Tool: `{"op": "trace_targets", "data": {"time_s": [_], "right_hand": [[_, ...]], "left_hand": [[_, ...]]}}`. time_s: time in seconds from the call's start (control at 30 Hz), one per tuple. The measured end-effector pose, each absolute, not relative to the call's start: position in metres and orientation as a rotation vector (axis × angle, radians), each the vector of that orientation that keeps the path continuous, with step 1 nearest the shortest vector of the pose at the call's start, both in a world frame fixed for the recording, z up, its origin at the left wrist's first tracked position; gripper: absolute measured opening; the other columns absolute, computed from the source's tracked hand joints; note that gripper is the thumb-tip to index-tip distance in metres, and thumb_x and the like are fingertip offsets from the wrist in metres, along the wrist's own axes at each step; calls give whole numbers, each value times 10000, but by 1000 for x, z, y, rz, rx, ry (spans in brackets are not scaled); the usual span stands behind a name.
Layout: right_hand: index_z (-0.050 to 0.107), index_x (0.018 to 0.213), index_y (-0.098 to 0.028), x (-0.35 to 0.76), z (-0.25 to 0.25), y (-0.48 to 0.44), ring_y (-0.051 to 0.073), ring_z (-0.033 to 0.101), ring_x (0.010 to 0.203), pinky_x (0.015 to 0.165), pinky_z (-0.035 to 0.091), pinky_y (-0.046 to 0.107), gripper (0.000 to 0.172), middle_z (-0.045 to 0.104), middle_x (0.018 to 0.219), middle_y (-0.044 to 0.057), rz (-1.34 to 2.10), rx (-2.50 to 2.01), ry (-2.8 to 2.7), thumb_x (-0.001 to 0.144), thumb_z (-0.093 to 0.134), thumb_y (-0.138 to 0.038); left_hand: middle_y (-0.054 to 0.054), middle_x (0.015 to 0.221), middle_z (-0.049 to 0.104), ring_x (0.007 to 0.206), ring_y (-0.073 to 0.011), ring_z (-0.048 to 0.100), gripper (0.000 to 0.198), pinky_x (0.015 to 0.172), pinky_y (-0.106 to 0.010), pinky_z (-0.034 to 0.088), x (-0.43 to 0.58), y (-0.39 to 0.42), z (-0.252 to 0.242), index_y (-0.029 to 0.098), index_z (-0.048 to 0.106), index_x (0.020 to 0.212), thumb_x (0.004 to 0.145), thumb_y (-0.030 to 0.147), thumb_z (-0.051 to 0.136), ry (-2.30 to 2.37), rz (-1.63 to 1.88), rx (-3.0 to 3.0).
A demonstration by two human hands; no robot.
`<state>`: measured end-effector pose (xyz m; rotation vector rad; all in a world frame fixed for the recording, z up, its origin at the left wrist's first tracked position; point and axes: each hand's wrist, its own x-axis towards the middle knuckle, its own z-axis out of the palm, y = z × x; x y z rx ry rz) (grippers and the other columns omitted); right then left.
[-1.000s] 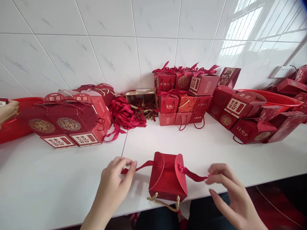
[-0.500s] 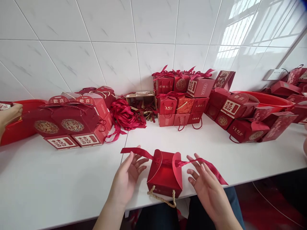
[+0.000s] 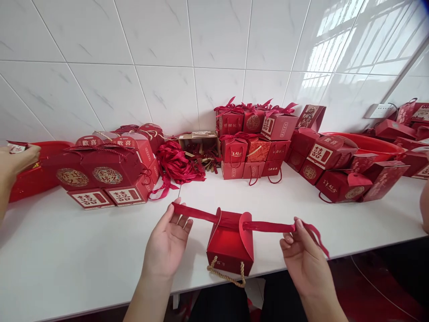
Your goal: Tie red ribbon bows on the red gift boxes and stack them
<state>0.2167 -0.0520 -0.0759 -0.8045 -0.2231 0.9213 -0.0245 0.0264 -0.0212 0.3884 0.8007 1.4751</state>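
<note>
A small red gift box (image 3: 229,250) stands at the table's front edge, with a gold rope handle (image 3: 226,278) hanging down its near side. A dark red ribbon (image 3: 268,226) runs through holes in the box's two curved top flaps and stretches out to both sides. My left hand (image 3: 169,239) pinches the ribbon's left end between thumb and fingers. To the right of the box, my right hand (image 3: 306,257) grips the other side of the ribbon, its loose tail hanging past my fingers. Neither hand touches the box.
Stacked red boxes (image 3: 110,174) stand at left, and more with tied bows (image 3: 253,147) against the wall. A ribbon pile (image 3: 179,163) lies beside an open carton (image 3: 200,142). Further boxes (image 3: 345,185) and a red basin (image 3: 368,145) are at right. Another person's hand (image 3: 20,161) holds something at far left.
My hands have moved apart, and the right one has closed on the ribbon. The ribbon is now straighter, pulled out to both sides of the box. The view has shifted slightly.
</note>
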Motion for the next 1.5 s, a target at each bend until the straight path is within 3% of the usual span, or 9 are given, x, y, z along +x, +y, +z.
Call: {"op": "trace_targets", "data": {"time_s": [0.13, 0.23, 0.37, 0.5, 0.77, 0.93, 1.2, 1.33, 1.5], "right_hand": [[681, 807, -283, 221, -59, -48, 113, 619, 722, 627, 547, 263, 48, 658, 847, -36, 709, -840, -421, 839, 654, -306], [696, 857, -281, 223, -35, -43, 119, 641, 835, 774, 546, 291, 41, 672, 876, -30, 584, -807, -521, 821, 683, -266], [718, 859, -216, 221, 6, -33, 105, 627, 681, 701, 543, 264, 116, 659, 769, -1, 565, -791, -650, 821, 685, -320], [721, 832, -188, 211, 42, -21, 112, 606, 633, 643, 542, 270, 158, 633, 711, 7, 610, -762, -825, 818, 678, -339], [689, 824, -168, 190, 73, -7, 125, 618, 588, 602, 533, 272, 217, 634, 626, -1, 778, -729, -1028, 818, 661, -383], [656, 828, -168, 181, 78, -3, 73, 481, 434, 425, 390, 200, 174, 604, 547, -33, 729, -833, -1105, 760, 714, -317], [711, 1001, -243, 181, 71, -11, 183, 624, 821, 760, 521, 327, 187, 670, 830, 21, 723, -690, -1546, 832, 637, -269], [701, 934, -241, 188, 64, -4, 142, 612, 764, 706, 519, 283, 163, 656, 819, 15, 732, -614, -1531, 912, 549, -296], [668, 949, -224, 203, 62, -2, 151, 592, 811, 728, 490, 293, 186, 643, 876, 37, 424, -647, -1919, 933, 485, -192]], "left_hand": [[-4, 986, 712, 889, -127, 658, 164, 763, -240, 555, -27, 26, -3, 228, 694, 995, 879, 241, 578, 713, 1602, 567], [8, 926, 719, 877, -127, 646, 152, 778, -239, 542, -27, 28, 12, 218, 715, 942, 847, 304, 632, 658, 1625, 734], [31, 812, 727, 753, -102, 639, 112, 695, -206, 515, -19, 32, 33, 225, 744, 814, 731, 299, 759, 635, 1652, 918], [18, 845, 744, 811, -121, 646, 144, 789, -234, 504, -2, 34, 55, 230, 760, 796, 660, 221, 805, 591, 1658, 1111], [-22, 749, 696, 805, -165, 631, 158, 800, -282, 471, 17, 31, 82, 182, 741, 832, 809, 323, 674, 503, 1416, 1424], [5, 626, 615, 645, -126, 563, 242, 667, -246, 448, 23, 24, 91, 174, 685, 703, 849, 353, 612, 529, 1271, 1635], [29, 646, 561, 600, -92, 458, 210, 567, -214, 373, 28, 18, 92, 164, 643, 690, 831, 319, 623, 705, 1134, 1855], [28, 692, 575, 585, -94, 470, 171, 575, -234, 392, 20, 23, 85, 176, 653, 830, 823, 344, 621, 628, 882, 1729], [31, 602, 458, 611, -106, 413, 243, 628, -247, 368, 13, 33, 80, 158, 560, 570, 787, 255, 607, 568, 795, 1482]]}}
